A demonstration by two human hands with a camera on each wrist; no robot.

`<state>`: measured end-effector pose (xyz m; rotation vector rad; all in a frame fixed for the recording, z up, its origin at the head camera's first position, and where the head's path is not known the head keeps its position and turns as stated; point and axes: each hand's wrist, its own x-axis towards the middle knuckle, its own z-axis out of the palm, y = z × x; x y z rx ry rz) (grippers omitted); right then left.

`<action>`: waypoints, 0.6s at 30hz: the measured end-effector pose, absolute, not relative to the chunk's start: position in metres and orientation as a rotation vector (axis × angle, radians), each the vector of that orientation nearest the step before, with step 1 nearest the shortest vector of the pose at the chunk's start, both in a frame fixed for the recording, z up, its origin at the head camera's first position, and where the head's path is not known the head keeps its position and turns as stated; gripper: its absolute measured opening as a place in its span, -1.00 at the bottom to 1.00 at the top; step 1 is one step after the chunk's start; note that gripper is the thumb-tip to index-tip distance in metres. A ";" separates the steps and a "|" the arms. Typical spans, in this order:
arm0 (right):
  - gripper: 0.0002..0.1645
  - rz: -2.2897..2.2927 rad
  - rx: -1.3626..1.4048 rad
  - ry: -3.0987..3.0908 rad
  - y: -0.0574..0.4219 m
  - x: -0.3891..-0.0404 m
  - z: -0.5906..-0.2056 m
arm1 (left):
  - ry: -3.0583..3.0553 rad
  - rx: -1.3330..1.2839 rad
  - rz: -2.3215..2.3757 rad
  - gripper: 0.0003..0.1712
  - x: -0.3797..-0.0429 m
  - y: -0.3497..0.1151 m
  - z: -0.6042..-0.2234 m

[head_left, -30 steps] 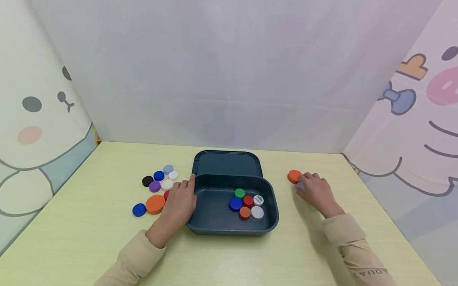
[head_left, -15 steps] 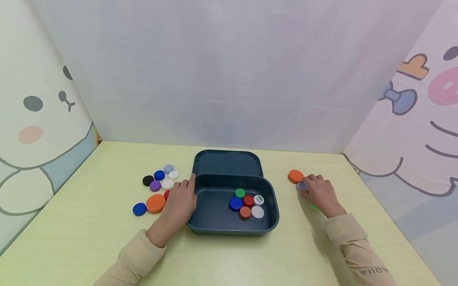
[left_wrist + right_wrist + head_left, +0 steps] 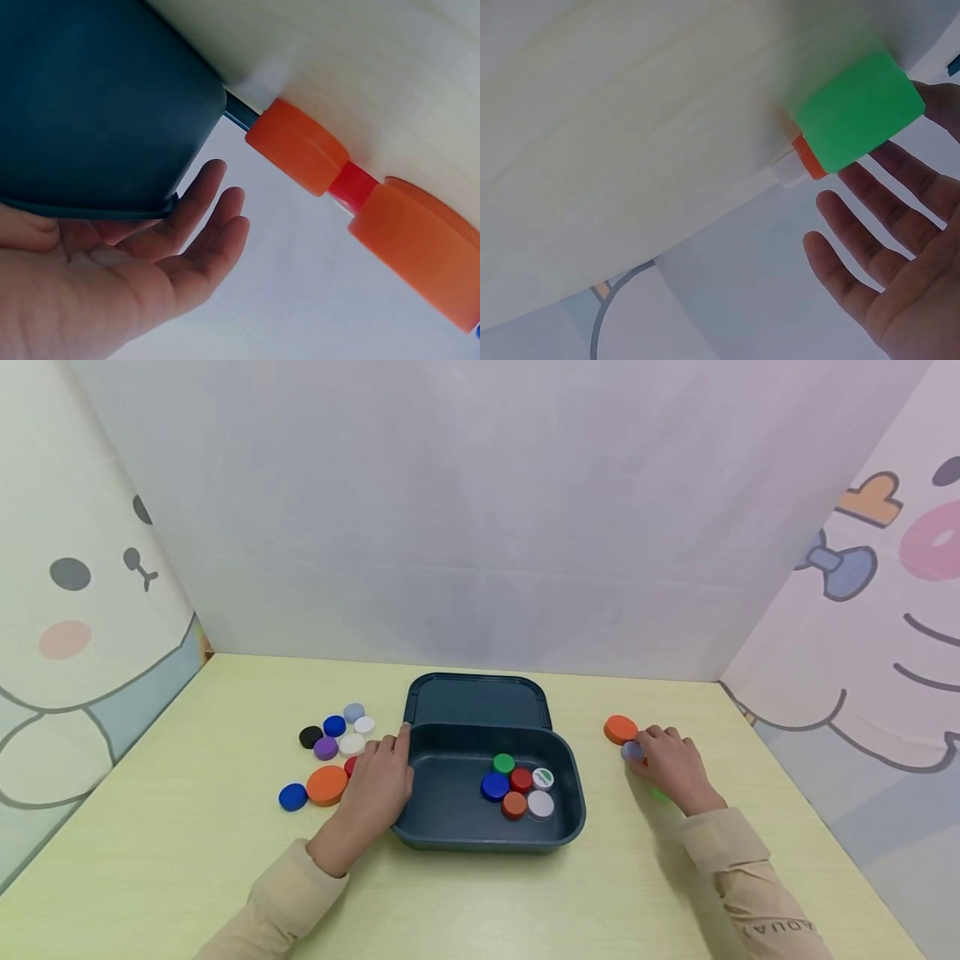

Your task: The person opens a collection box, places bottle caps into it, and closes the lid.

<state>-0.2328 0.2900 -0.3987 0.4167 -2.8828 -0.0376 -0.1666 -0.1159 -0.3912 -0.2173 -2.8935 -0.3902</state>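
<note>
My left hand rests on the left rim of a dark blue box, its index finger lying straight along the edge. In the left wrist view the other fingers hang loosely bent beside the box wall. Inside the box sit several bottle caps: green, blue, red, orange-red and white. My right hand reaches down among caps at the right, next to a pale purple cap and an orange cap. Red shows at its fingertips. A green cap hides the thumb and index tips in the right wrist view.
Left of the box lie several loose caps, among them a large orange cap, a blue cap, a black cap and a purple cap. The box's lid lies behind it. Cloth walls enclose the table.
My right hand has shifted slightly to the right, uncovering more of the pale purple cap and some of the green one; a bit of red now shows at its fingertips. The left hand stays put.
</note>
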 end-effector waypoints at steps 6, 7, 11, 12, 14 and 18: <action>-0.64 -0.019 0.426 -2.868 0.286 -0.231 -0.394 | -2.898 -0.216 -0.385 -0.33 -0.166 -0.116 -0.391; -0.63 -0.016 0.427 -2.866 0.284 -0.231 -0.393 | -2.899 -0.216 -0.383 -0.33 -0.166 -0.116 -0.391; -0.62 0.000 0.434 -2.849 0.276 -0.230 -0.387 | -2.895 -0.218 -0.371 -0.33 -0.167 -0.116 -0.391; -0.62 0.002 0.439 -2.838 0.274 -0.229 -0.386 | -2.895 -0.218 -0.371 -0.33 -0.167 -0.116 -0.391; -0.62 0.012 0.458 -2.802 0.269 -0.228 -0.383 | -2.896 -0.217 -0.371 -0.33 -0.167 -0.116 -0.391; -0.63 0.020 0.525 -2.696 0.258 -0.224 -0.378 | -2.900 -0.210 -0.371 -0.32 -0.167 -0.115 -0.392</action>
